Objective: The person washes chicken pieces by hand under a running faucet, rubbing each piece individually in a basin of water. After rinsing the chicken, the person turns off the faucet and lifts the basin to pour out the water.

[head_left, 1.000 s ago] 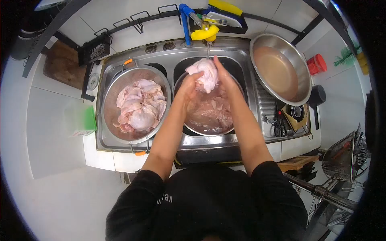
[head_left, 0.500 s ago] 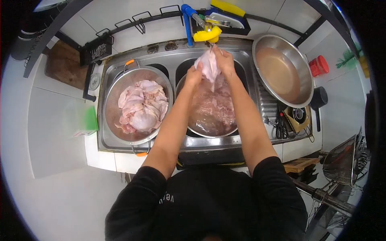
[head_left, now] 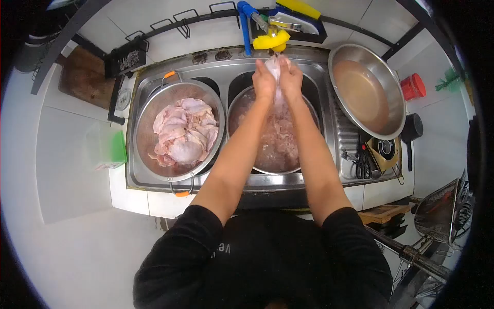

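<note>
clasping a pale chicken piece (head_left: 274, 66) with left hand (head_left: 264, 81) and right hand (head_left: 291, 80) both closed around it, raised just under the yellow-tipped tap (head_left: 271, 41), seemingly to catch the stream and drip into the bowl (head_left: 237, 105) below the tap.

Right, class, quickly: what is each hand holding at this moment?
Left hand: closed on the chicken piece under the yellow tap spout.
Right hand: closed on the same chicken piece, opposite side.
</note>
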A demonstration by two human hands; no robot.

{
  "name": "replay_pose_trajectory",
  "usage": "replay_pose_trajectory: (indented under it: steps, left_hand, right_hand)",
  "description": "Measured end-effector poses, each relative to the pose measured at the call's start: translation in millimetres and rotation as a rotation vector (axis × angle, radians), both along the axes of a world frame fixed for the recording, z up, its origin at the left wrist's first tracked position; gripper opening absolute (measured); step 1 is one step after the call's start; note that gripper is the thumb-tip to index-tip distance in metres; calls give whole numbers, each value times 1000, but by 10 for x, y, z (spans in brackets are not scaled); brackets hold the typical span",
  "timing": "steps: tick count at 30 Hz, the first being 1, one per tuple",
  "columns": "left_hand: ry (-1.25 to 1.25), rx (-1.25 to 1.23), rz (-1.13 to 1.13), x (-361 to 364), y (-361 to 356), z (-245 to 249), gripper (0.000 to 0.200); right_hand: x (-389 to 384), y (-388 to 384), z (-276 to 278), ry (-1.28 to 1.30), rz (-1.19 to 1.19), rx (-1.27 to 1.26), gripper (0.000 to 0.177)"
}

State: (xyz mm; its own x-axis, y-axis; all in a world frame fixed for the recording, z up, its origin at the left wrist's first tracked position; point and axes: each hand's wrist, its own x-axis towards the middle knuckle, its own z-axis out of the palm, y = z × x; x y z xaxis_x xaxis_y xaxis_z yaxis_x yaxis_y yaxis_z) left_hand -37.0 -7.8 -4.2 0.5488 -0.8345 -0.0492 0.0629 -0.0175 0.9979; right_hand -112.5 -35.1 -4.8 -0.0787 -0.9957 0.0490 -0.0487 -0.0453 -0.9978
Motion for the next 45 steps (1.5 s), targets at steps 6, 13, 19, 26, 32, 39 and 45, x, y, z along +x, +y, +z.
replay_pose_trajectory:
  steps: [6, 13, 19, 26, 32, 39, 45]
  left_hand:
    - [373, 377, -329, 222, 260, -137, 70]
    - [141, 107, -597, 492, 156, -147, 64]
    - [352, 63, -458, 375, 111, -178, 46]
    - [893, -230, -404, 121, 357, -235, 38]
    - [993, -275, -464, 55, 655, -285, 41]
    - [1042, -217, -493, 247, 552, -392, 45]
    - [998, -189, -497, 331, 378, -56, 40]
  right_hand:
    - [-141, -255, 171, 93, 80, 423, 83]
    - [-41, -247, 255, 310, 566, -125, 64]
    - [58, 30, -140, 565, 94, -325, 52]
    - [113, 347, -126, -381, 25, 134, 57]
    - [-133, -184, -460, -232, -85, 235, 44]
    - [-125, 9, -6, 22, 158, 320, 63]
    - [-215, 286, 172, -561, 555, 772, 66]
